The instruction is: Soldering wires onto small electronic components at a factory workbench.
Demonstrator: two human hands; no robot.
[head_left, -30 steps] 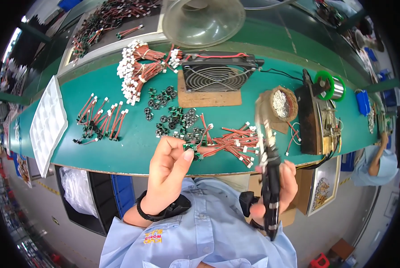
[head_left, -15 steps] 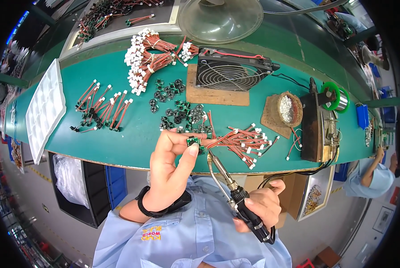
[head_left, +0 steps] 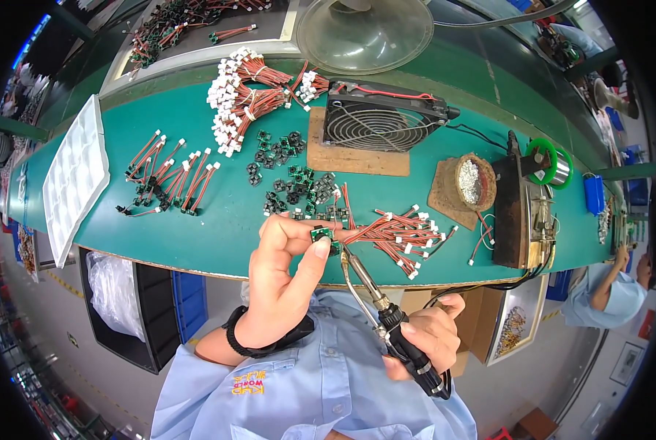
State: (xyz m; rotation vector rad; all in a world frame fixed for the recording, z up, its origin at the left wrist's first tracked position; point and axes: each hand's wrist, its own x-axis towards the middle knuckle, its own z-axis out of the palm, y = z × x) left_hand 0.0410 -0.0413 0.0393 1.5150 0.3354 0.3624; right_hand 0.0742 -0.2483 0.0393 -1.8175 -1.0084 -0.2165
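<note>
Between the thumb and fingers of my left hand (head_left: 282, 268) is a small green circuit board (head_left: 321, 234) with a black part on it. Red and black wires reach toward the board from the right. My right hand (head_left: 430, 339) is closed around the black handle of a soldering iron (head_left: 394, 323) with a thin metal feed tube alongside its shaft. The iron's tip is right at the board's edge; whether it touches cannot be made out. Close by on the right lies a pile of red-and-black wire leads with white connectors (head_left: 401, 236). Loose small boards (head_left: 295, 183) lie just beyond my left hand.
A black fan (head_left: 383, 121) stands on a brown board at the back, below a clear hood (head_left: 365, 33). To the right are a round pot of white granules (head_left: 476, 182) and a solder feeder with a green-rimmed reel (head_left: 559, 163). A white tray (head_left: 75, 180) leans at left.
Both hands stay nearly in place, with the board and iron tip still close together. The whole view has shifted very slightly.
</note>
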